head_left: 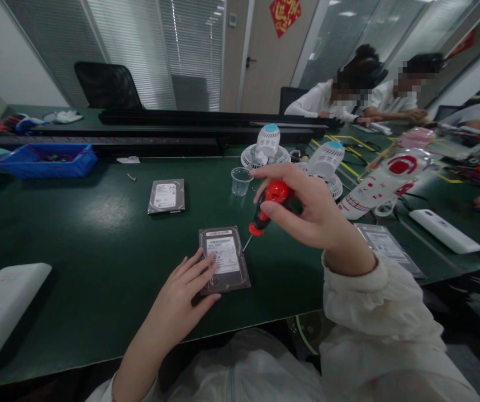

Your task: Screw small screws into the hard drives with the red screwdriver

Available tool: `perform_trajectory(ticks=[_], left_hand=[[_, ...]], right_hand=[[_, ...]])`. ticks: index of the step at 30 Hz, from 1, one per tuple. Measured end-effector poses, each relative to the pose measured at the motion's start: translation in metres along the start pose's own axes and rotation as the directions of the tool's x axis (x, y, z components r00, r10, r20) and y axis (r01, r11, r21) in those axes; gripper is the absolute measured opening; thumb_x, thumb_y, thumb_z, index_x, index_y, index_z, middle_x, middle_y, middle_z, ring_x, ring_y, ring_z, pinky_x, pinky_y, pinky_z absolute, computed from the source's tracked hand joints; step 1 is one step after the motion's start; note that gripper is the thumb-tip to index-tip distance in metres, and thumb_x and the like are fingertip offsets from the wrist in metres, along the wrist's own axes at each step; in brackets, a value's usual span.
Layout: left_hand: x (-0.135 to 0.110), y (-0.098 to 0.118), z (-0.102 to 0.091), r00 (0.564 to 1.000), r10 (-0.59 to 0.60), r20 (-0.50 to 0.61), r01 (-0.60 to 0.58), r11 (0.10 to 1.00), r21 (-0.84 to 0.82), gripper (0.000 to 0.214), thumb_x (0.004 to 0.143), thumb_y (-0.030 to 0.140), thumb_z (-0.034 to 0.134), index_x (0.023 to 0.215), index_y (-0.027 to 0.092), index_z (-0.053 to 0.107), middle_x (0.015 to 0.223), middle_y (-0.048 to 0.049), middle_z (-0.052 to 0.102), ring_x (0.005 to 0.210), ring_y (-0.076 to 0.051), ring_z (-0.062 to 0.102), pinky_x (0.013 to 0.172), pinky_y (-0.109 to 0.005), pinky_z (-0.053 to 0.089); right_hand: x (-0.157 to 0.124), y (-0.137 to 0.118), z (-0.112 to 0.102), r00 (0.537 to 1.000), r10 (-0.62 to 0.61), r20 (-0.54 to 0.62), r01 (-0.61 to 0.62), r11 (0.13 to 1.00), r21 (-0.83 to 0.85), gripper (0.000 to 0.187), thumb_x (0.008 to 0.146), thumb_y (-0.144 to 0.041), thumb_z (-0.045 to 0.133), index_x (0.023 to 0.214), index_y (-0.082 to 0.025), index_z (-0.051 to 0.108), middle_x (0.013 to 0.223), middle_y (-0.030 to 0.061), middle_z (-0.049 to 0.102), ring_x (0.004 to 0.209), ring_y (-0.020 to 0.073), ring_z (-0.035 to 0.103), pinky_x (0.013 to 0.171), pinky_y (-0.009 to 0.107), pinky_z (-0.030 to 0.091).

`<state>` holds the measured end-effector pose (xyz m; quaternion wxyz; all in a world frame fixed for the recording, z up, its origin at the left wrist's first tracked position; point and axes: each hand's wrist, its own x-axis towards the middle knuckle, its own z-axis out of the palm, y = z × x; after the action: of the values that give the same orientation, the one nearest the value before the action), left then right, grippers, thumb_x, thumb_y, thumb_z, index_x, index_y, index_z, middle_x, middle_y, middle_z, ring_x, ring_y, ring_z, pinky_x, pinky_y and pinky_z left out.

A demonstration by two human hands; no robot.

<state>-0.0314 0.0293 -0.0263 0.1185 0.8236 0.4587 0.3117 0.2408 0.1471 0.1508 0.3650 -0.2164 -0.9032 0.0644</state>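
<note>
A hard drive [228, 254] lies label side up on the green table in front of me. My left hand [189, 285] rests flat over its left side, fingers spread. In my right hand [302, 206] is a red and black screwdriver [260, 215], tilted, its handle gripped by thumb and fingers. The screwdriver's tip meets the right edge of the drive; whether it sits in a screw is too small to tell. A second hard drive [166, 196] lies farther back to the left. Beyond the screwdriver stands a clear plastic cup [240, 182].
A blue tray [51, 162] sits at the back left. Two white fans [268, 145], a white and red bottle [384, 181] and another drive [388, 248] are to the right. White power banks [3, 312] lie at both sides. Co-workers [332, 100] sit across the table.
</note>
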Motion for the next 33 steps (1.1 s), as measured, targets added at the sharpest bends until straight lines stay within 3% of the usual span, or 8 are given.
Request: perform_trajectory(ticks=[5, 11, 14, 19, 22, 26, 29, 33], left_hand=[[0.0, 0.0, -0.001, 1.0, 0.004, 0.001, -0.004, 1.0, 0.001, 0.058, 0.098, 0.023, 0.074, 0.154, 0.029, 0.062, 0.162, -0.0103, 0.06, 0.155, -0.038, 0.051, 0.121, -0.07, 0.048], [0.0, 0.001, 0.0, 1.0, -0.004, 0.006, 0.004, 1.0, 0.016, 0.057, 0.098, 0.023, 0.074, 0.154, 0.028, 0.062, 0.162, -0.0102, 0.06, 0.155, -0.038, 0.051, 0.121, -0.07, 0.048], [0.001, 0.001, 0.0, 1.0, -0.01, 0.01, 0.01, 1.0, 0.01, 0.057, 0.098, 0.024, 0.074, 0.153, 0.029, 0.062, 0.162, -0.0098, 0.061, 0.155, -0.037, 0.051, 0.123, -0.07, 0.047], [0.0, 0.001, 0.0, 1.0, -0.013, 0.002, 0.013, 1.0, 0.004, 0.057, 0.098, 0.023, 0.074, 0.153, 0.029, 0.063, 0.162, -0.01, 0.06, 0.155, -0.038, 0.051, 0.121, -0.07, 0.048], [0.0, 0.001, 0.0, 1.0, -0.015, -0.005, 0.015, 1.0, -0.005, 0.058, 0.097, 0.022, 0.074, 0.154, 0.028, 0.062, 0.162, -0.0103, 0.061, 0.155, -0.038, 0.051, 0.121, -0.071, 0.047], [0.0, 0.002, 0.0, 1.0, -0.013, 0.0, 0.013, 1.0, -0.004, 0.059, 0.097, 0.022, 0.075, 0.154, 0.029, 0.062, 0.162, -0.0108, 0.06, 0.155, -0.038, 0.051, 0.122, -0.071, 0.047], [0.0, 0.001, 0.001, 1.0, -0.014, -0.003, 0.014, 1.0, 0.004, 0.058, 0.097, 0.022, 0.074, 0.153, 0.027, 0.063, 0.162, -0.0111, 0.061, 0.155, -0.039, 0.051, 0.121, -0.072, 0.047], [0.0, 0.0, 0.002, 1.0, -0.012, -0.012, 0.012, 1.0, -0.011, 0.058, 0.097, 0.022, 0.075, 0.154, 0.029, 0.063, 0.162, -0.0099, 0.061, 0.155, -0.038, 0.051, 0.121, -0.072, 0.047]], right_hand=[[0.001, -0.001, 0.002, 0.999, 0.04, -0.006, -0.04, 0.988, -0.151, 0.035, 0.102, -0.048, 0.064, 0.123, -0.02, 0.063, 0.088, 0.0011, 0.071, 0.073, 0.0172, 0.065, 0.07, 0.031, 0.049], [0.0, 0.003, -0.003, 0.996, -0.047, 0.08, 0.044, 0.998, 0.045, 0.036, 0.103, -0.028, 0.042, 0.136, -0.017, 0.054, 0.118, 0.0098, 0.07, 0.092, 0.0205, 0.069, 0.081, 0.038, 0.056], [0.0, 0.003, 0.001, 0.999, -0.034, 0.03, 0.032, 0.997, 0.071, 0.03, 0.105, -0.031, 0.052, 0.133, -0.019, 0.055, 0.108, 0.0049, 0.071, 0.083, 0.0162, 0.067, 0.075, 0.032, 0.055], [0.003, 0.003, 0.008, 0.995, -0.073, -0.065, 0.064, 0.989, -0.134, 0.024, 0.103, -0.044, 0.065, 0.105, -0.021, 0.061, 0.088, -0.0002, 0.068, 0.069, 0.0127, 0.058, 0.065, 0.027, 0.046], [0.003, 0.003, 0.006, 0.999, -0.038, 0.002, 0.038, 0.994, -0.104, 0.029, 0.108, -0.045, 0.051, 0.116, -0.019, 0.062, 0.096, 0.0045, 0.071, 0.077, 0.0164, 0.064, 0.07, 0.03, 0.049], [0.001, 0.001, 0.0, 0.995, -0.068, 0.077, 0.067, 0.998, 0.02, 0.04, 0.106, -0.026, 0.04, 0.141, -0.014, 0.055, 0.119, 0.0119, 0.073, 0.09, 0.0189, 0.07, 0.081, 0.035, 0.055], [0.002, -0.002, -0.002, 0.996, -0.06, 0.062, 0.062, 0.998, -0.015, 0.038, 0.104, -0.025, 0.049, 0.138, -0.014, 0.06, 0.109, 0.0077, 0.076, 0.081, 0.0164, 0.069, 0.079, 0.032, 0.054], [0.003, -0.007, -0.003, 0.999, 0.036, 0.009, -0.033, 0.977, -0.209, 0.03, 0.101, -0.045, 0.067, 0.116, -0.018, 0.069, 0.083, 0.001, 0.073, 0.067, 0.0145, 0.063, 0.067, 0.029, 0.045]])
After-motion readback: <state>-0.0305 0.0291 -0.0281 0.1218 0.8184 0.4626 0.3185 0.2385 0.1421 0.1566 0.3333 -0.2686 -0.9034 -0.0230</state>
